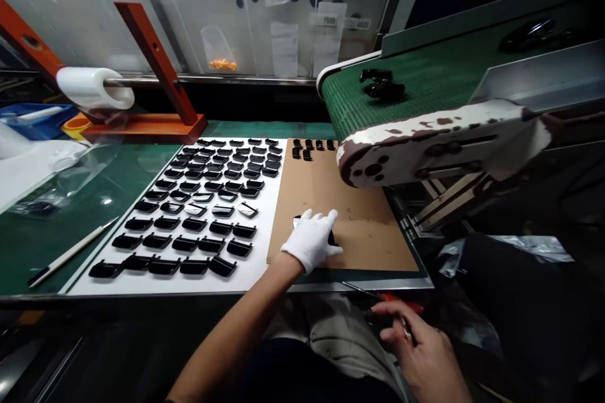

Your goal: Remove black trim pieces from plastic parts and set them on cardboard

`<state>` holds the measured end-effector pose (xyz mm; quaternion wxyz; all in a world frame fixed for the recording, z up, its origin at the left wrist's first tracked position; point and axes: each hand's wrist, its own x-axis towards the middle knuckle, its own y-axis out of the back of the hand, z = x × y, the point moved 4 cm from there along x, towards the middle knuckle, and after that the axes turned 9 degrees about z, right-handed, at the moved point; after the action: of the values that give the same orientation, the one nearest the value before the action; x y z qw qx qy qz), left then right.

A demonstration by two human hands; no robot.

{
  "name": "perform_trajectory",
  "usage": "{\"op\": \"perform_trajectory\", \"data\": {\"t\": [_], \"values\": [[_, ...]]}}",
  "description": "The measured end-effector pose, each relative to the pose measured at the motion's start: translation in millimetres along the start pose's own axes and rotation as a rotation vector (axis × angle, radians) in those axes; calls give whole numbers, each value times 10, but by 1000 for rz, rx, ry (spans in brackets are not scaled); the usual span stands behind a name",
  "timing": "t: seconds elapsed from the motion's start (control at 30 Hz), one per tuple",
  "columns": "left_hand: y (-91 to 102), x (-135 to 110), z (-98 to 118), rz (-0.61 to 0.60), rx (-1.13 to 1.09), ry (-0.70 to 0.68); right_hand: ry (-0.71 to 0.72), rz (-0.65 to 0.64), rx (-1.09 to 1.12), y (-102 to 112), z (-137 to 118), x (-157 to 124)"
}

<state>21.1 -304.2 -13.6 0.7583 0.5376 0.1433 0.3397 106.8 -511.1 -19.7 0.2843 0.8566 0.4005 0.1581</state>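
My left hand point(312, 240), in a white glove, reaches over the brown cardboard sheet point(350, 201) with its fingers around a glossy black plastic part point(332, 238). The glove hides most of that part. My right hand point(416, 346), bare, is closed below the table's front edge around a thin tool point(362, 290) with a slim metal tip and some red on it; I cannot make out its kind. Rows of similar black parts point(193, 224) lie on a white sheet point(262, 264) to the left. Several small black pieces point(309, 144) sit at the cardboard's far edge.
A green conveyor belt point(425, 94) carrying a black piece point(380, 85) overhangs the right side. At the back left, an orange stand point(155, 56) holds a roll of clear film point(94, 87). A white pen-like stick point(73, 253) and a blue bin point(35, 119) are on the left.
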Motion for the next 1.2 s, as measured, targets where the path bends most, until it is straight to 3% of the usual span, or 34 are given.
{"op": "perform_trajectory", "data": {"t": [0.1,0.2,0.4,0.67,0.87,1.0,1.1,1.2], "values": [[-90,159,-57,-61,33,-29,-67,17,11,57,142,9],[-40,125,-232,-77,52,-32,-83,24,-3,85,205,15],[12,37,-625,-97,78,36,69,-33,-65,14,128,62],[-86,-112,-738,-78,-47,60,257,-201,-179,-9,92,197],[-45,-119,-836,-48,-172,49,335,-220,-263,17,-109,282],[104,-258,-729,35,-279,39,410,-167,-331,13,-335,319],[209,-560,-439,148,-421,13,584,-111,-399,0,-589,343],[276,-894,-72,294,-698,-39,824,-29,-500,-11,-878,342]]}}
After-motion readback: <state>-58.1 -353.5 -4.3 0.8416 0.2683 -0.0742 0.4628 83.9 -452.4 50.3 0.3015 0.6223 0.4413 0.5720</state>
